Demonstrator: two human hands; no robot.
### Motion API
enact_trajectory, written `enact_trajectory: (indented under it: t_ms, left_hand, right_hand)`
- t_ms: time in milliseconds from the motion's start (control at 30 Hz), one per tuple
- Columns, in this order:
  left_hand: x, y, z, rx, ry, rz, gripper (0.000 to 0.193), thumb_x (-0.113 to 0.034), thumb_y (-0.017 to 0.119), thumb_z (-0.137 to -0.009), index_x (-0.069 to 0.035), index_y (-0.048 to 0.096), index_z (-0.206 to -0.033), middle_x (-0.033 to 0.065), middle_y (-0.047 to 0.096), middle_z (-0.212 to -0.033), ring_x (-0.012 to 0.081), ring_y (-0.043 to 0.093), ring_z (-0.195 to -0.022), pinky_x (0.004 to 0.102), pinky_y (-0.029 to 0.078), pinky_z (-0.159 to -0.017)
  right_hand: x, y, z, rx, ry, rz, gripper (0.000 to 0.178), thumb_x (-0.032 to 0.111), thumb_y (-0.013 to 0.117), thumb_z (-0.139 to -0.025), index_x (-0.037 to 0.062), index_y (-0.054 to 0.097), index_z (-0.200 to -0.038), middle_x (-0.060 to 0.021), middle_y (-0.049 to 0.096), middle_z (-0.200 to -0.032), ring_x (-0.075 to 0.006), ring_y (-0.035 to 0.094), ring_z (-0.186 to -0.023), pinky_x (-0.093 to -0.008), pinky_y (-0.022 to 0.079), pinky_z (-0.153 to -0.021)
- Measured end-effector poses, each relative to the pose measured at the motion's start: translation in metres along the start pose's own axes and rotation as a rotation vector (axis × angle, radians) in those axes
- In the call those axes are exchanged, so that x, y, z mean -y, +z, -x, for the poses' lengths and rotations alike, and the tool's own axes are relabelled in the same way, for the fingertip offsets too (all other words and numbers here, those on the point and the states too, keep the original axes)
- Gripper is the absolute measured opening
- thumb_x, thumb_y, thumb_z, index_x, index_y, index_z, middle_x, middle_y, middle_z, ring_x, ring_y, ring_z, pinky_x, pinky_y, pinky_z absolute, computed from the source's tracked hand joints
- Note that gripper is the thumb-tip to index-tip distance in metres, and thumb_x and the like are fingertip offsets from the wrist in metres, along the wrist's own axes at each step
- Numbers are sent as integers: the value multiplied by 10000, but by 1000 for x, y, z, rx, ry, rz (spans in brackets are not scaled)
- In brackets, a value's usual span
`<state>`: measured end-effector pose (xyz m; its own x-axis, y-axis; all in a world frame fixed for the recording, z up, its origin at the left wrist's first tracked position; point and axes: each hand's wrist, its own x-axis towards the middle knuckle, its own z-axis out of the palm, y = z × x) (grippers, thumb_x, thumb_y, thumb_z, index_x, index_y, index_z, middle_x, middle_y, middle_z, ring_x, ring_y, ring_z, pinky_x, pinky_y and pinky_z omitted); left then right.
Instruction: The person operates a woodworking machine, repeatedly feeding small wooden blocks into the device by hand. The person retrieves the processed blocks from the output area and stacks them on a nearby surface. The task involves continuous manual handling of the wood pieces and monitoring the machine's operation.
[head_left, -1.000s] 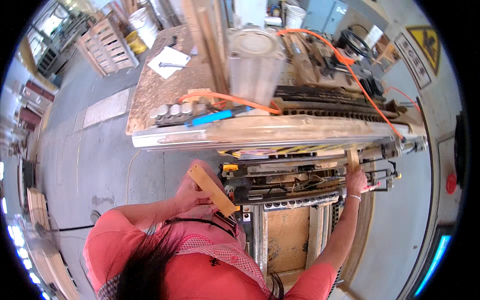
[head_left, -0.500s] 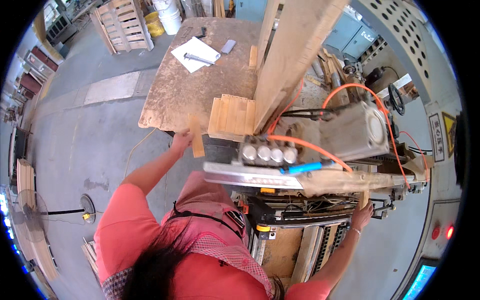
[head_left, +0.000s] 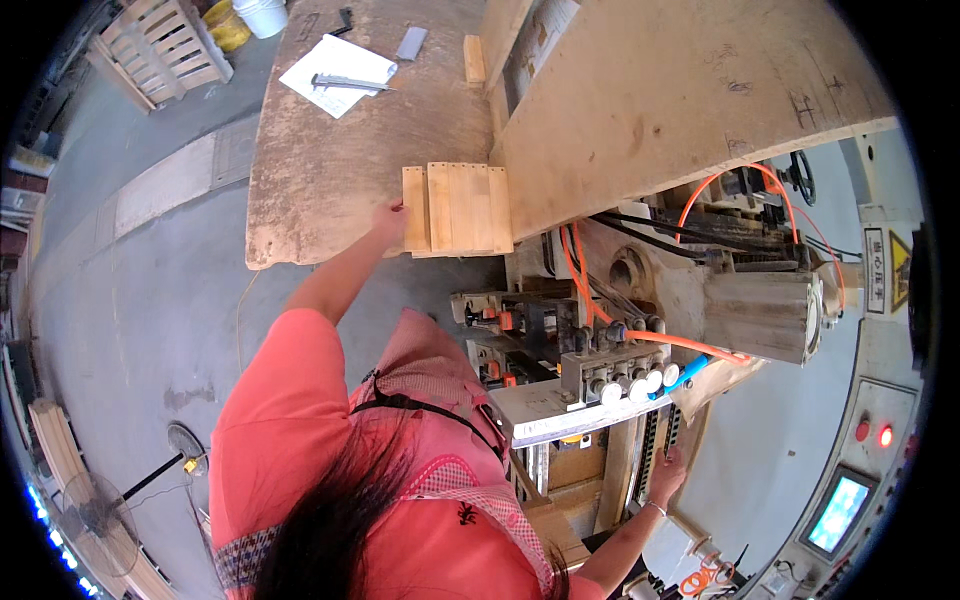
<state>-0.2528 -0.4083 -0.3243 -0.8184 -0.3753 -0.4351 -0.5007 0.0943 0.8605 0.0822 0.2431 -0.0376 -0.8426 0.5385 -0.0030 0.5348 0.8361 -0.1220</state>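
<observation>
From the head view we see our left hand (head_left: 390, 218) stretched out to the near edge of the worn, scuffed wooden worktop (head_left: 330, 160), fingers closed onto the left end of a row of short pale wooden slats (head_left: 457, 208) lying side by side. The slats sit at the worktop's near right corner, their right end touching a big raw timber panel (head_left: 680, 100) that rises over the machine. Toward the far edge of the worktop lie a white sheet of paper (head_left: 335, 60) with a grey metal tool (head_left: 345, 83) across it, a small grey flat piece (head_left: 411, 42) and a small wooden block (head_left: 473, 58).

Our right hand (head_left: 665, 477) is low down on the front of the grey woodworking machine (head_left: 600, 340), resting against an upright wooden piece there; we cannot tell whether its fingers grip or only press. Orange hoses (head_left: 690, 345) loop over the machine beside a row of round metal valve caps (head_left: 630, 382). A control cabinet with red lights (head_left: 872, 432) stands at the right.
</observation>
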Motion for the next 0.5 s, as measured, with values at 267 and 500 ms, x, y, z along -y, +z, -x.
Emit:
enact_trajectory:
  t_ms: [267, 500]
  left_hand:
    - [22, -3, -10, 29, 53, 44, 260, -169, 601, -768, -74, 679, -998, 20, 658, -732, 99, 595, -653, 259, 475, -606]
    - [10, 2, -6, 18, 83, -89, 230, -154, 584, -779, -88, 682, -975, 29, 656, -727, 109, 587, -650, 293, 468, -592]
  right_hand:
    - [18, -1, 48, 47, 66, -76, 232, 194, 670, -744, 8, 625, -876, -146, 608, -765, -286, 576, -639, -376, 446, -591]
    - [-18, 22, 79, 1, 40, -63, 191, 156, 670, -737, 7, 585, -820, -131, 573, -712, -262, 571, -645, -369, 439, -602]
